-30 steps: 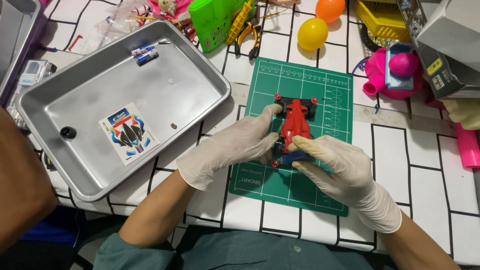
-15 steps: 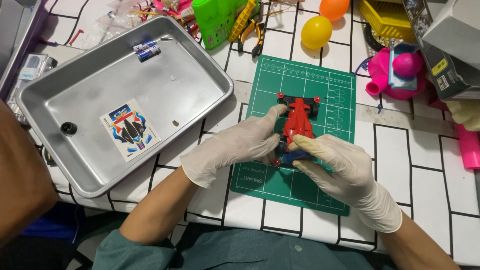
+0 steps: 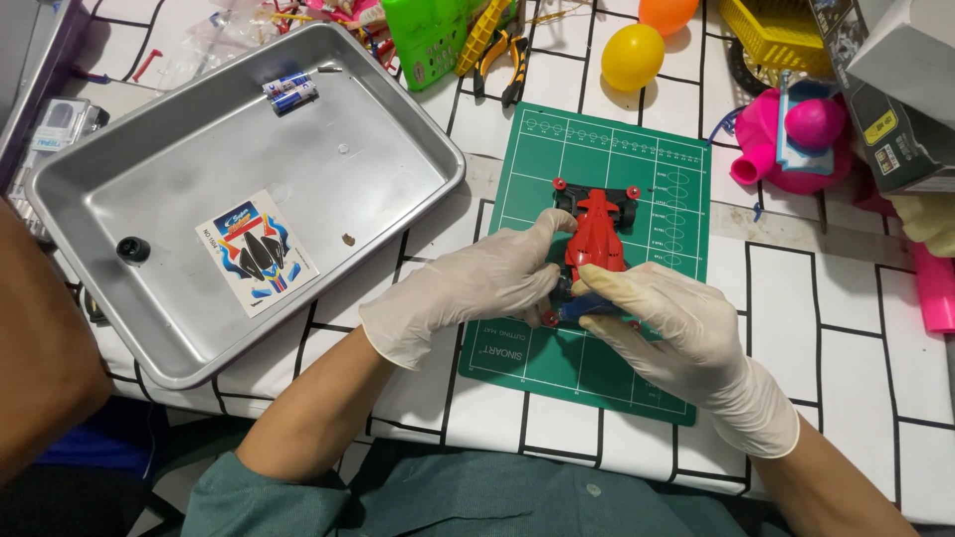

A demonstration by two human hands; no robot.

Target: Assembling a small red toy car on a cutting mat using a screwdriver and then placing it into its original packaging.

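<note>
Two gloved hands on red toy race car (image 3: pixel 595 231) at middle of green cutting mat (image 3: pixel 597 268). I see left hand (image 3: pixel 468 288) and right hand (image 3: pixel 668 320) both pinching car rear. Body already on chassis; sticker sheet (image 3: pixel 256 249) and batteries (image 3: pixel 289 91) lie unused in metal tray (image 3: pixel 398 214) on bench.

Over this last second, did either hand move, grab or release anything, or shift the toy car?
Nothing visibly changed. The left hand and right hand, both gloved, stay closed around the rear of the red toy racing car on the green cutting mat. The sticker sheet, the batteries and the small black wheel lie where they were in the metal tray.
</note>
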